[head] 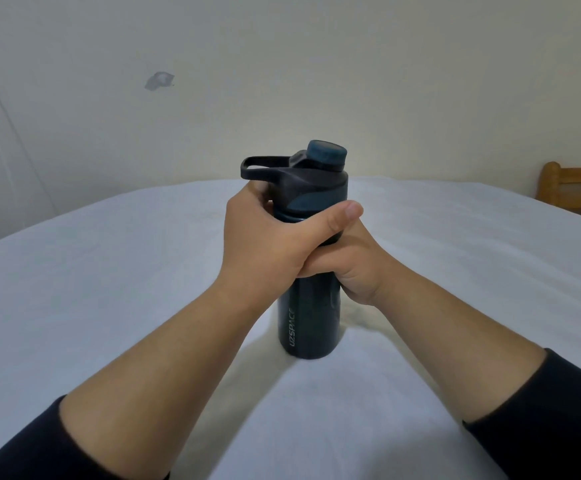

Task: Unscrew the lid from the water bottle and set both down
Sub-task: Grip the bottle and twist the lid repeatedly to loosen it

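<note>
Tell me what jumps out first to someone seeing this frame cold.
The dark water bottle standing upright at centre on the white sheet, its lid on, carry loop pointing left. Both hands are wrapped around it: the left hand high, just under the lid, and the right hand lower on the body, thumbs overlapping. A wooden frame peeks in at far right.

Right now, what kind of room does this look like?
Probably a bedroom: the water bottle stands on a soft white sheet like a made bed, with a wooden bed frame against a plain wall.
</note>
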The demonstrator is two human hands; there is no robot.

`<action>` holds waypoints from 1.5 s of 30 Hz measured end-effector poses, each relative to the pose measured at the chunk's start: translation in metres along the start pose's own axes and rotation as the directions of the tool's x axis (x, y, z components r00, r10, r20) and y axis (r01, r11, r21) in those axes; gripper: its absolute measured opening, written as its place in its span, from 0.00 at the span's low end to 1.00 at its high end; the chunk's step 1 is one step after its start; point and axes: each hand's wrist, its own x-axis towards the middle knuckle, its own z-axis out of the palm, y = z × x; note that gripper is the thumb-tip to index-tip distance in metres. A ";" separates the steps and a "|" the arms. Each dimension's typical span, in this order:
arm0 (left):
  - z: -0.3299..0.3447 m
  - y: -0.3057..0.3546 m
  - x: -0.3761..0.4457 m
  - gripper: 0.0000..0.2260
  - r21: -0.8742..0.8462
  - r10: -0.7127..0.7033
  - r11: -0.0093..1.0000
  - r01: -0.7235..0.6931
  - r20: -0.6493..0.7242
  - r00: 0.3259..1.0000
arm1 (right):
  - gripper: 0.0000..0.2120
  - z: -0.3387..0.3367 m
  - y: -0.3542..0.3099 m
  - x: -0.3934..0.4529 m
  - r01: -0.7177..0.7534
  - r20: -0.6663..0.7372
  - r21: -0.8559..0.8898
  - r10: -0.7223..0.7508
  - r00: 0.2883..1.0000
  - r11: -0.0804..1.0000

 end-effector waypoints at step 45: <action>-0.007 -0.012 -0.002 0.21 -0.063 0.159 0.984 -0.164 -0.075 0.984 | 0.25 0.003 -0.005 0.000 -0.050 -0.008 0.053 0.051 0.999 0.997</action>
